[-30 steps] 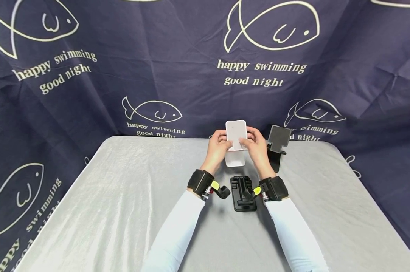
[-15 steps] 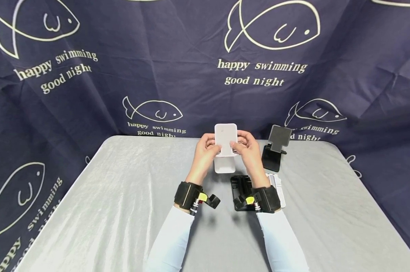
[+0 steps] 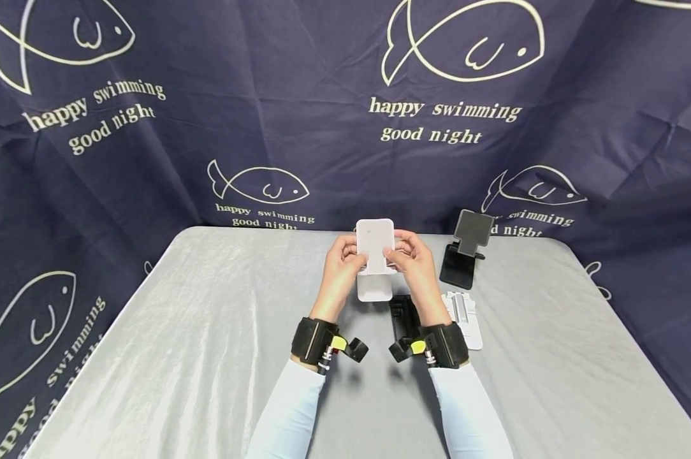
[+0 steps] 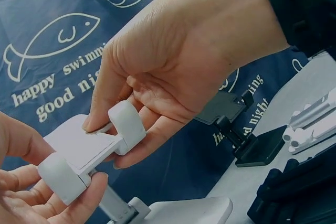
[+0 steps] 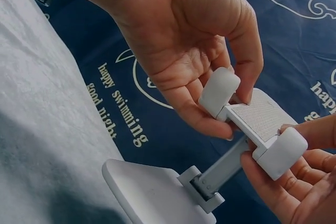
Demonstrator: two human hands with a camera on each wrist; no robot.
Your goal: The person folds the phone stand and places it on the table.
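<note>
Both hands hold up a white phone stand [image 3: 375, 242], its plate raised and its base below. My left hand [image 3: 340, 273] pinches the plate's left side, thumb on the front and fingers behind. On the other side my right hand [image 3: 415, 262] grips it in the same way. The right wrist view shows two rounded lips [image 5: 220, 93] at the plate's lower edge, beside the fingers. A hinged arm [image 5: 223, 167] runs from the plate down to the flat base [image 5: 149, 192]. In the left wrist view the base [image 4: 189, 211] is partly cut off.
Right of the hands stands an unfolded black phone stand [image 3: 458, 266]. Nearer lie a folded white stand [image 3: 466, 319] and a folded black one [image 3: 401, 315], both partly hidden by the right arm. A dark blue fish-print curtain [image 3: 322, 95] hangs behind the grey-covered table [image 3: 219, 331].
Both hands have moved left and nearer with the white phone stand in their grip. The folded white stand, hidden behind the right arm at first, now shows. The stands on the table stay put.
</note>
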